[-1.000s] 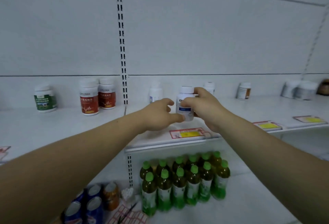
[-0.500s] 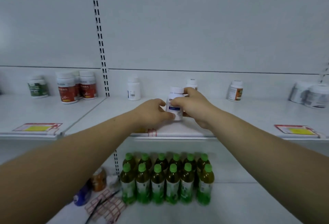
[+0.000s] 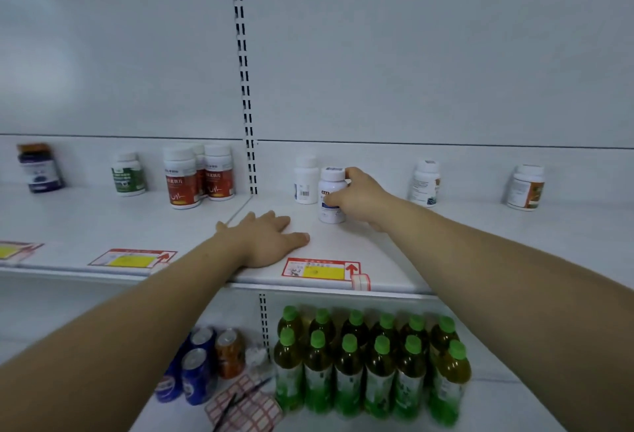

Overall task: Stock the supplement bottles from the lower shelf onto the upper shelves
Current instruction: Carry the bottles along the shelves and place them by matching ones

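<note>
A head-worn camera view of white shop shelving, with two bare arms reaching in from the bottom of the frame.

Just right of centre, the right hand grasps a white supplement bottle, thumb across its label and fingers curled behind the cap. The bottle is upright and its base appears to rest on the upper shelf. The left hand lies flat and palm down on the same shelf, left of the bottle and apart from it, fingers relaxed and holding nothing.

This looks like the placing step, with the bottle being set among the stock. The next move probably calls for squaring it up, label forward, then letting go without tipping it.

Close behind and to the left stands a barcode bottle, near enough to be knocked. Further left are red-labelled bottles, a green-labelled bottle and a dark bottle. To the right, well apart, stand two more white bottles. A slotted upright rail runs up the back wall. Red and yellow price tags lie on the shelf's front edge.

On the lower shelf at the bottom of the frame are green-capped drink bottles, drink cans and a sheet of red-bordered stickers. No supplement bottles can be seen down there.
</note>
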The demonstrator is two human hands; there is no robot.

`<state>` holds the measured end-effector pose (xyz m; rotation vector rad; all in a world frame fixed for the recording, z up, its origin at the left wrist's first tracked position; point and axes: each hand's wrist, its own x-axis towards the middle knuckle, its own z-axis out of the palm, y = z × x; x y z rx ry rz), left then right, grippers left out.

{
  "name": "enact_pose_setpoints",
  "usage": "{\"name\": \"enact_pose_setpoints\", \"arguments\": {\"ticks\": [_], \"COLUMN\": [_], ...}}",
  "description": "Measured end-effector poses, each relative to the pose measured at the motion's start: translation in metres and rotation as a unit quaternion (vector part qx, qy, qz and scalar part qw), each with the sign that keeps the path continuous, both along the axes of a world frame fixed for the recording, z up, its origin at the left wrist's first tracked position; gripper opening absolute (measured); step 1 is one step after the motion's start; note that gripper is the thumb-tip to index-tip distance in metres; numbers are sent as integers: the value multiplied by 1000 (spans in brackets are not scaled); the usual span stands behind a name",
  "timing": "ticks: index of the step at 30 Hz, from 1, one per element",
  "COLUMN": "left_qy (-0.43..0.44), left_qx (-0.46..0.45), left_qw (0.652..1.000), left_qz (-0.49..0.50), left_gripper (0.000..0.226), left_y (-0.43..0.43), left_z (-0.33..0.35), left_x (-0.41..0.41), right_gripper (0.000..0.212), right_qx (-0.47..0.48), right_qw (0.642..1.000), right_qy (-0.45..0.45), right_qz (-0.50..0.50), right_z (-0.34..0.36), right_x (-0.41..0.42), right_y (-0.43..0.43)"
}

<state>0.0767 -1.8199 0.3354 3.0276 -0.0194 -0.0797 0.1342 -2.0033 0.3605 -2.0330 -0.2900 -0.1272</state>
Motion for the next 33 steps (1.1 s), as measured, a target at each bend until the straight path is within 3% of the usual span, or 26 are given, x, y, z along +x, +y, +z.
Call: {"name": "enact_pose_setpoints", "arguments": {"ticks": [12,23,29,33], "left_qy": [-22,-26,-31,-29], "left_qx": [-2,-7,-14,-12], "left_qw": [1000,1000,999,999], "left_qz": [-11,-14,-14,-15], "left_gripper": [81,81,80,80], "left_y": [3,2,1,1], "left_z": [-6,-7,-6,-5], "left_x": [8,7,4,4], "right_gripper": [48,45,56,68], "right_qx": [-121,-168,-163,-170], "right_qw": [989,977,977,959], "right_qy": [-56,-90,-86,-173], "right_qz": [-68,-97,-108,-145], "right_z": [-7,-12,-10,5], "right_x": [48,61,68,71], "right_y": [9,10,10,20]}}
